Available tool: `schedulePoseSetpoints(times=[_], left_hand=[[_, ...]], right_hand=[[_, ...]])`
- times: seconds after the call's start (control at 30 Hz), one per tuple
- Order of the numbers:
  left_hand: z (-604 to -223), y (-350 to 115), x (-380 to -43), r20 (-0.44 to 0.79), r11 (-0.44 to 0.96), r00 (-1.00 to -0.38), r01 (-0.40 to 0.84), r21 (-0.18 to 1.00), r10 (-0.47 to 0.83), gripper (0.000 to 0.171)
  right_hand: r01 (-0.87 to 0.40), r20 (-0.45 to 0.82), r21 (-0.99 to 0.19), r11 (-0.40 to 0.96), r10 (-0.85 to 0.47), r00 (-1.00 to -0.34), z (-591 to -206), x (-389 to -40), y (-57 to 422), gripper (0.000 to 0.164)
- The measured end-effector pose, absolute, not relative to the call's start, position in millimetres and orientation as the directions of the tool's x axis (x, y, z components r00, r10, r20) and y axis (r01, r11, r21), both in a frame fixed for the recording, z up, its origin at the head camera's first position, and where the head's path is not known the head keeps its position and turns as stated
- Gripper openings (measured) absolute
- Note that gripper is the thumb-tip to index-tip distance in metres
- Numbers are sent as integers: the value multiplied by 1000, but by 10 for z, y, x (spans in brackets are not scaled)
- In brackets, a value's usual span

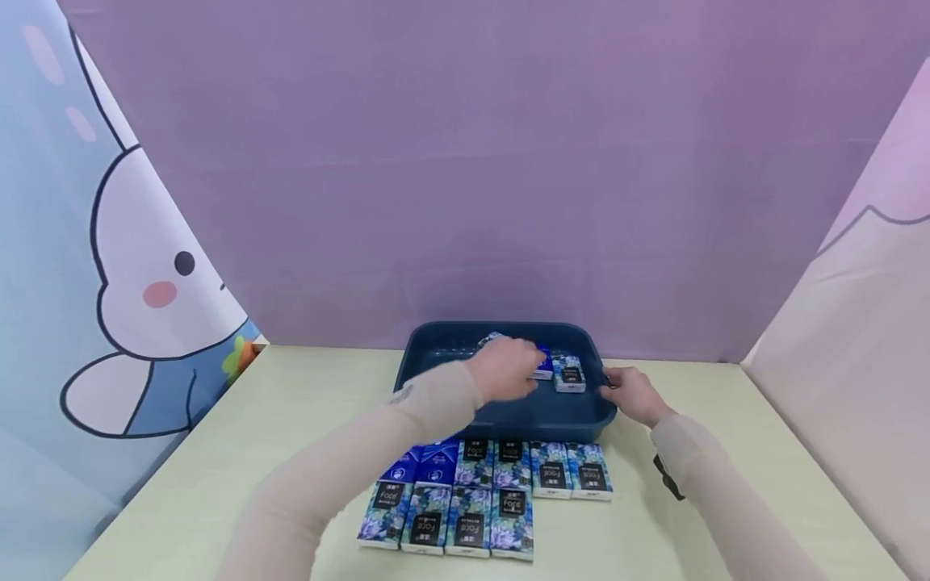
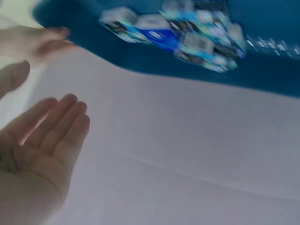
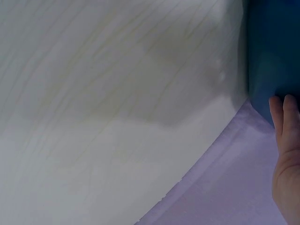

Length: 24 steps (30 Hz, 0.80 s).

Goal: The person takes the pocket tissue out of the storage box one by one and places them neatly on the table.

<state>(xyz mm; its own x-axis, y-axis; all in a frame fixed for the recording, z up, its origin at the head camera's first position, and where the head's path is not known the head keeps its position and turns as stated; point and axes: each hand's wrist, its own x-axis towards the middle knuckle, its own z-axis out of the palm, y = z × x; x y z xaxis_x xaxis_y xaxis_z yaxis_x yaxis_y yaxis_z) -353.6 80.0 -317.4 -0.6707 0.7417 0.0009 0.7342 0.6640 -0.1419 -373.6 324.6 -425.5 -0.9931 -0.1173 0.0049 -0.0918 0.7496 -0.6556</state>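
Observation:
A dark blue plastic basin (image 1: 436,403) stands at the back of the table with a few pocket tissue packs inside, among them a floral pack (image 1: 570,375) and a blue pack (image 1: 543,363). My left hand (image 1: 507,369) is above the basin and hides part of its contents. In the left wrist view the left hand (image 2: 47,140) has its fingers extended and nothing in its palm. At the basin's right end my right hand (image 1: 634,393) grips the rim. The right wrist view shows fingers of the right hand (image 3: 288,145) against the basin's outer wall (image 3: 269,56).
In front of the basin, floral tissue packs (image 1: 468,523) and blue packs (image 1: 438,464) lie flat side by side in two rows on the pale table (image 1: 291,387). A purple cloth (image 1: 472,177) hangs behind the table. Printed cloths stand at both sides.

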Motion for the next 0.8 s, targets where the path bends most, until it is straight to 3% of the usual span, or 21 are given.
schedulePoseSetpoints(times=[0.2, 0.4, 0.8], left_hand=[[-3279, 1113, -3958, -122, 693, -706, 709, -131, 698, 43], [-3634, 1308, -4260, -260, 740, -730, 668, -78, 632, 43], [-4065, 1411, -4309, -372, 890, -810, 438, 129, 453, 22]], right_hand=[[-112, 19, -642, 759, -130, -991, -4235, -3736, 3261, 47], [-98, -1, -687, 720, -136, -991, -4246, -3696, 3194, 47], [-83, 0, -712, 697, -118, -993, -4279, -3621, 3102, 47]])
